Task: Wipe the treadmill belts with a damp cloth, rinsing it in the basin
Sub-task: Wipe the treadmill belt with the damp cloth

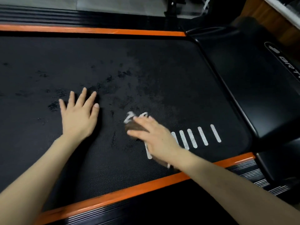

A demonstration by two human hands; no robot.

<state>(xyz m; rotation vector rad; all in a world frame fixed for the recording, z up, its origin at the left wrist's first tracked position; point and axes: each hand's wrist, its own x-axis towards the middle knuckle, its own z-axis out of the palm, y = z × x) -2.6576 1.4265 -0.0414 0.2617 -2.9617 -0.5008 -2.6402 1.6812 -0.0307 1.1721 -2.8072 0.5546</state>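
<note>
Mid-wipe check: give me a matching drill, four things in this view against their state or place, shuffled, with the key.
Things
1. left hand
2. right hand
3. cloth
4. white stripes

States or places
A. brown with pale edging, pressed onto the belt
B. in a row on the belt, beside the wiping hand
C. flat on the belt, fingers spread, holding nothing
D. on top of the cloth, pushing it

Pairs: 1-C, 2-D, 3-A, 4-B
</note>
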